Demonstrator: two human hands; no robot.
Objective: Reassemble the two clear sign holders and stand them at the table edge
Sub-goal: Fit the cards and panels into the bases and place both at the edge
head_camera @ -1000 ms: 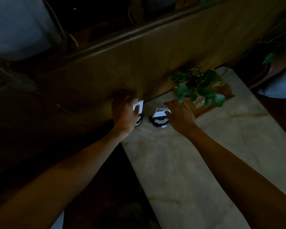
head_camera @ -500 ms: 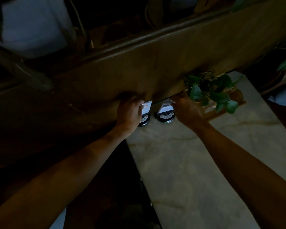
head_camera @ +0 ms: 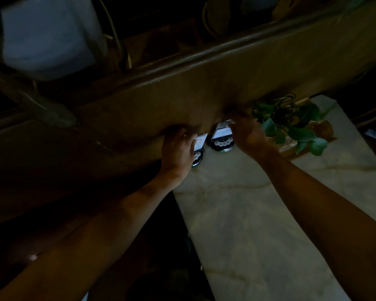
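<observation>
Two clear sign holders stand on round dark bases at the far corner of the pale marble table (head_camera: 258, 224), against the brown padded wall. My left hand (head_camera: 177, 148) grips the left sign holder (head_camera: 199, 148) from its left side and covers part of it. My right hand (head_camera: 246, 133) holds the top right edge of the right sign holder (head_camera: 222, 137), whose white card and round base show. The scene is dim and the clear panels are hard to make out.
A leafy green plant (head_camera: 291, 124) in a glass vessel stands on the table right of my right hand. The brown padded wall (head_camera: 182, 101) runs along the table's far edge. Dark floor lies left of the table.
Both hands have shifted the sign holders further toward the wall at the table's far edge. My right hand has risen from the base of the right holder to its top edge.
</observation>
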